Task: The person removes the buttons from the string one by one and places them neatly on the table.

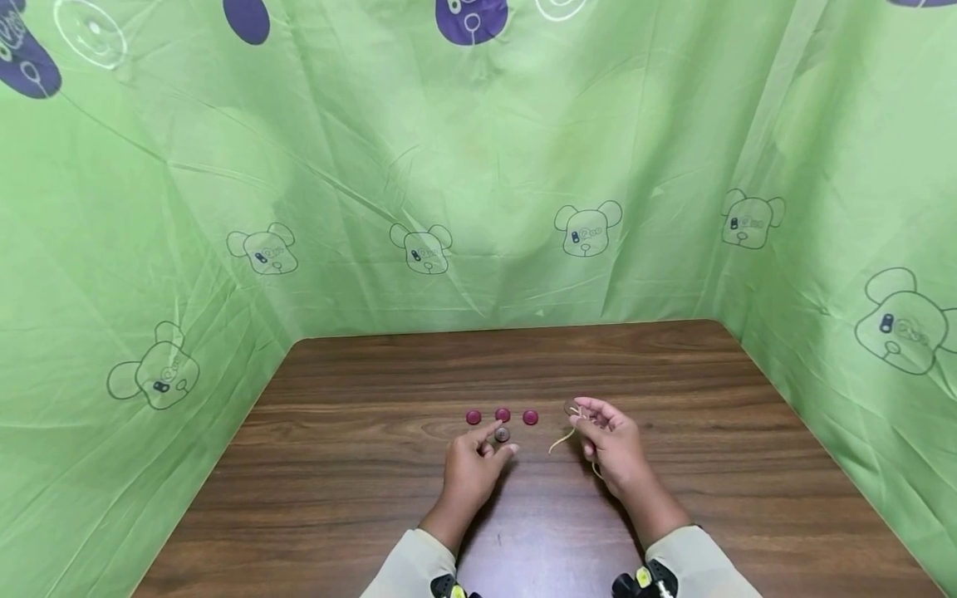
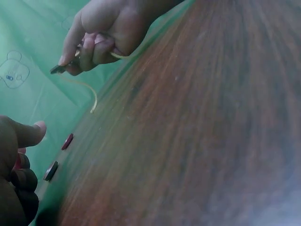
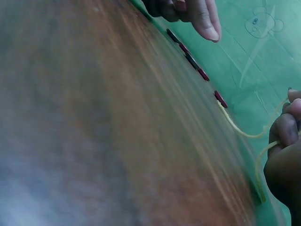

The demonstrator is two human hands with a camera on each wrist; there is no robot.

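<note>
Three maroon buttons (image 1: 530, 417) lie in a row on the wooden table, and a grey button (image 1: 503, 434) sits just below the middle one. Reaching in from the left, my left hand (image 1: 469, 469) has its index fingertip beside the grey button; thumb and index are spread apart, and I cannot tell if the finger touches it. My right hand (image 1: 616, 448) pinches a dark, round button (image 2: 57, 69) together with a thin yellow cord (image 1: 561, 441). One cord end hangs to the left of that hand, and another stretch shows below its fingers. The cord's middle is hidden by the fingers.
The brown wooden table (image 1: 336, 465) extends around both hands. A green curtain (image 1: 493, 166) with bear-head drawings encloses its back and both sides.
</note>
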